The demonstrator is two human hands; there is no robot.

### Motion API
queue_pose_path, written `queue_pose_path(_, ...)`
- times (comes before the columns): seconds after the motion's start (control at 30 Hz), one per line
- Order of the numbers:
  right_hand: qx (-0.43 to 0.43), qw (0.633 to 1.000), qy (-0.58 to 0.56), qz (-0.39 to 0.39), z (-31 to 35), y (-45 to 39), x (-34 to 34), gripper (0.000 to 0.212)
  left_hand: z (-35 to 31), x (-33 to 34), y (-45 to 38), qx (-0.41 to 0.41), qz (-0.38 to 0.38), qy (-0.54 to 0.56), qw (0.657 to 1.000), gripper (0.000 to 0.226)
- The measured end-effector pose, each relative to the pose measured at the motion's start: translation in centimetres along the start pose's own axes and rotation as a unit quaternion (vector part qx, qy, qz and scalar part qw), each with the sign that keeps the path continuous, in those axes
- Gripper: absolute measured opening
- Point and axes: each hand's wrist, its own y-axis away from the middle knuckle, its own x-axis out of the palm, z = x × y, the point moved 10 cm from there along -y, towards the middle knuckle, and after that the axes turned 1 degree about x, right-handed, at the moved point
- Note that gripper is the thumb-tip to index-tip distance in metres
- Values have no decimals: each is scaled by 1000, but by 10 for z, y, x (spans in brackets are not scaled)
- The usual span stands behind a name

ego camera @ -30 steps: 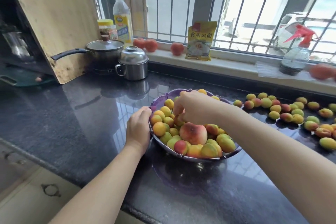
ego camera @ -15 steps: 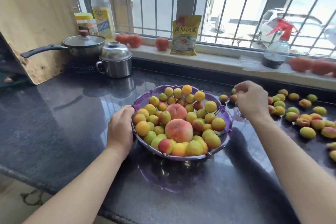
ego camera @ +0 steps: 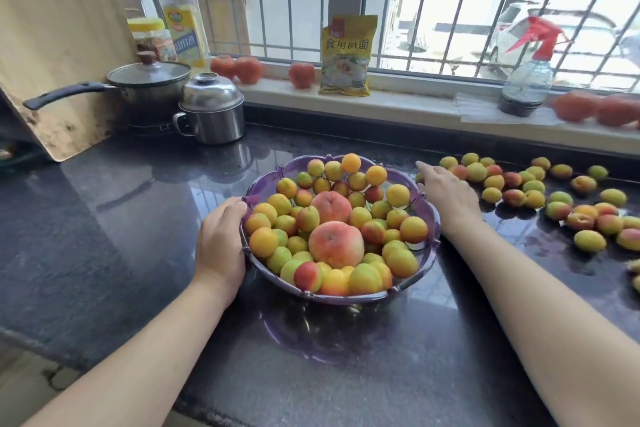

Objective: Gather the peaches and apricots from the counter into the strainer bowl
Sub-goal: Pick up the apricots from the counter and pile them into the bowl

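Left hand grip curled on strainer bowl rim, right hand flat, empty

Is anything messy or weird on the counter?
Yes: many apricots lie loose on the wet-looking counter right of the bowl, and a cutting board leans tilted at the left.

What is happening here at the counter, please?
A person is gathering fruit into a purple strainer bowl. The left hand grips the bowl's rim, while the right hand reaches with straight fingers toward the loose apricots on the dark counter. The bowl is heaped with apricots and two peaches; many apricots are not yet collected.
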Motion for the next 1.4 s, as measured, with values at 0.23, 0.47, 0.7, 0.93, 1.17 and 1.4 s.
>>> queue_pose_path(0.23,8,998,-60,-33,-7,5,-1,36,-7,1,5,6,-12,-12,1000,32)
queue_pose_path(0.47,48,951,-291,-94,-29,15,-15,29,-10,-1,7,6,-18,-29,999,32)
queue_pose_path(0.7,91,865,-494,-14,-18,25,-73,36,-9,0,6,1,-14,-36,999,32)
queue_pose_path(0.93,-80,933,-347,48,69,47,-120,25,-2,-2,1,10,-1,-20,1000,44)
queue_pose_path(1.17,-197,977,-61,58,118,55,-72,18,0,-2,0,-4,-4,-12,1000,45)
queue_pose_path(1.4,-217,976,-1,23,125,57,-66,16,1,-1,1,-16,0,-3,1000,35)
